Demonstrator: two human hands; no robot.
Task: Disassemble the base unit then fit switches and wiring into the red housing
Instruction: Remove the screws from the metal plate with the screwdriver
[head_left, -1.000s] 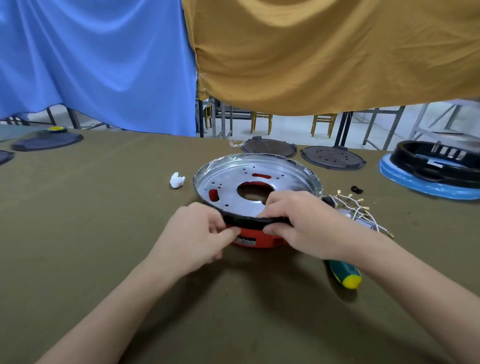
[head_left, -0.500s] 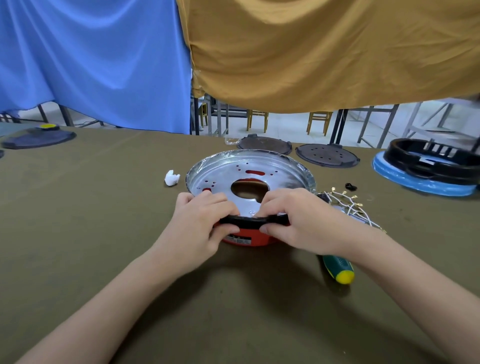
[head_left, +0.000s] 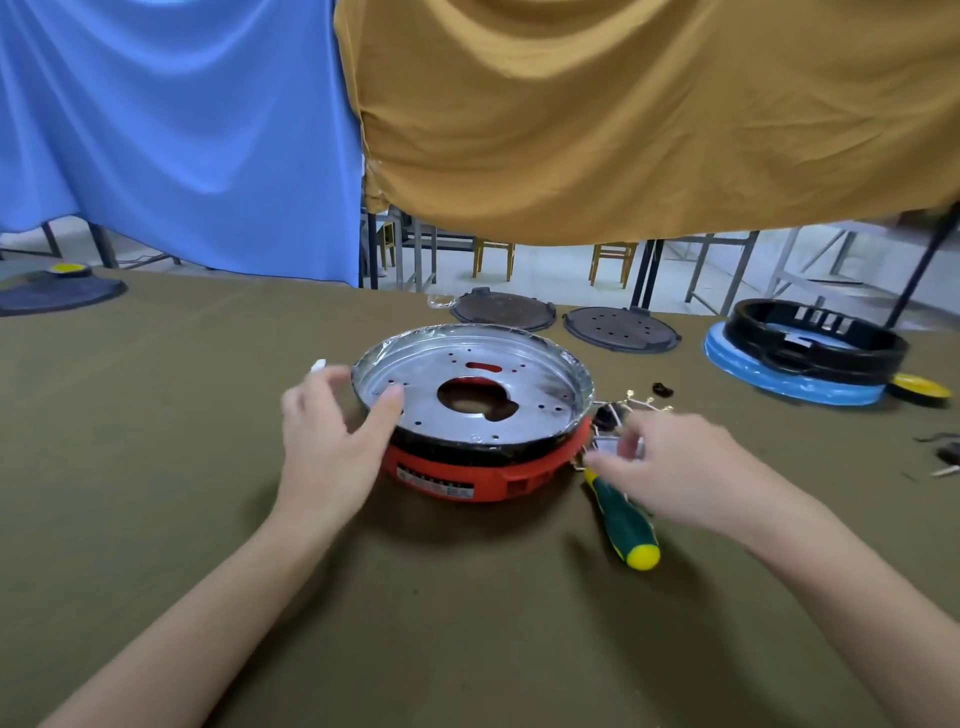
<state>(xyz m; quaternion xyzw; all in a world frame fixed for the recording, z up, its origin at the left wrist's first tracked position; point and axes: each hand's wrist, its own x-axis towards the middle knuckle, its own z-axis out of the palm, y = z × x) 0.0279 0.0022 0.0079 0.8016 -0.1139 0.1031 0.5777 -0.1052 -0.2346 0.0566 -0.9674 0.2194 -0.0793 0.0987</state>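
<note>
Base unit sits mid-table on olive-green cloth. Round red housing below, black band round its upper edge, white label strip on the near face. A silver metal pan seated on top: shallow, crinkled foil-like rim, small holes across the floor, one large irregular cutout at centre showing red beneath. Nothing loose lies in the pan.

Left hand at the unit's left side, fingers spread and fairly straight; thumb over the pan's rim, resting on its floor; grips nothing. Motion-blurred.

Right hand just right of the unit, over a tangle of white wires with brass terminals. Fingers loosely curled toward a small pale part; blur hides whether they hold anything, so cannot tell.

Green screwdriver with yellow cap lies on the cloth under the right hand, beside the housing.

Far side: two dark round plates flat near the table edge. At right, a black ring-shaped shell rests on a blue disc.
</note>
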